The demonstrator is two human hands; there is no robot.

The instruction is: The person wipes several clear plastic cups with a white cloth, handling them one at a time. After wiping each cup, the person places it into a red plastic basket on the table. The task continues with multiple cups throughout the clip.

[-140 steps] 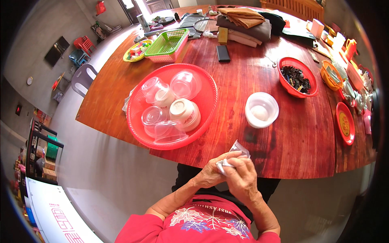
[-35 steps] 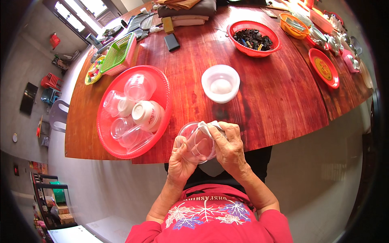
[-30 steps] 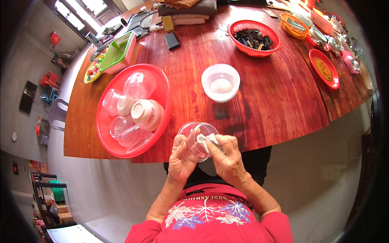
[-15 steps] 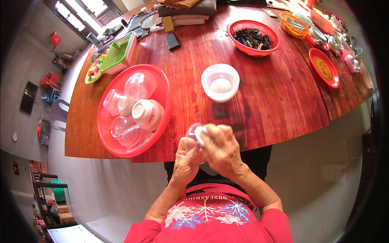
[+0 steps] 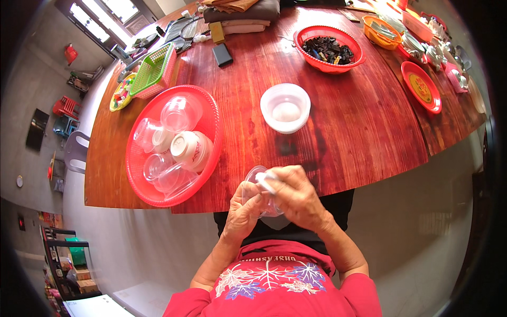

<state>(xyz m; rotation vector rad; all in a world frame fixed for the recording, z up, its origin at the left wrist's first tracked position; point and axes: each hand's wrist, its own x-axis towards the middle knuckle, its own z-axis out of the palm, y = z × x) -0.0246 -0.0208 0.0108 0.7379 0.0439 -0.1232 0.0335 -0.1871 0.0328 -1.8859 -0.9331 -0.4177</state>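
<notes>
Both hands meet at the table (image 5: 343, 137) edge, near 6 o'clock. Left hand (image 5: 243, 208) cups a clear cup (image 5: 253, 182) from below, fingers curled round it. Right hand (image 5: 296, 195) is closed over the cup's right side, pinching a small white piece (image 5: 265, 181) at the rim; can't tell what the piece is. White bowl (image 5: 285, 108) sits at 12 o'clock from the hands, apart. Red tray (image 5: 211, 127) with clear cups and a white bowl lies at 10 o'clock. Red basket (image 5: 329, 48) of dark bits at 1 o'clock, far.

Bare tabletop (image 5: 364, 132) beside white bowl (image 5: 285, 108)
</notes>
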